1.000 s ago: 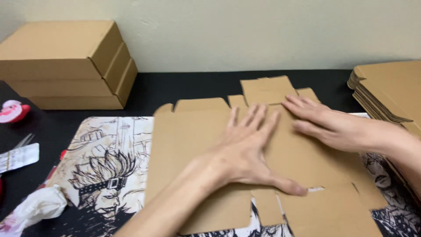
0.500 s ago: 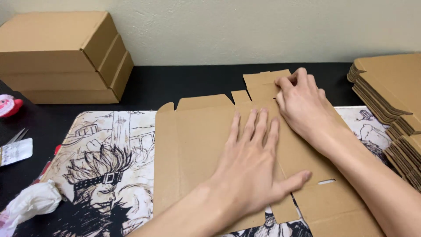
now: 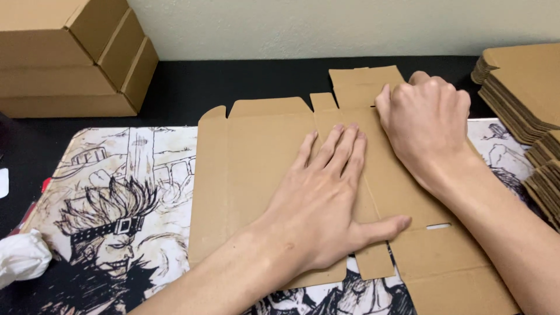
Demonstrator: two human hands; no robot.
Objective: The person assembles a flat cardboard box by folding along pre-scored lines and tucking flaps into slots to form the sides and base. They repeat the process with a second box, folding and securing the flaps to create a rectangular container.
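Underneath, black desk [image 3: 245, 79] with printed mat [image 3: 116, 192], beige wall [image 3: 303, 26] behind

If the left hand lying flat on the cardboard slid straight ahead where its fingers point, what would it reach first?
Probably the small upper flap of the flat brown cardboard box blank, right beside the right hand; the left hand points up and slightly right.

cardboard box blank [image 3: 256, 157] | brown, unfolded | flat on mat

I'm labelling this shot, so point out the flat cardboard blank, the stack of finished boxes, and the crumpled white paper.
flat cardboard blank [image 3: 256, 157], head view, bare left panel.
stack of finished boxes [image 3: 64, 64], head view, front side of the stack.
crumpled white paper [image 3: 22, 256], head view, middle of the wad.
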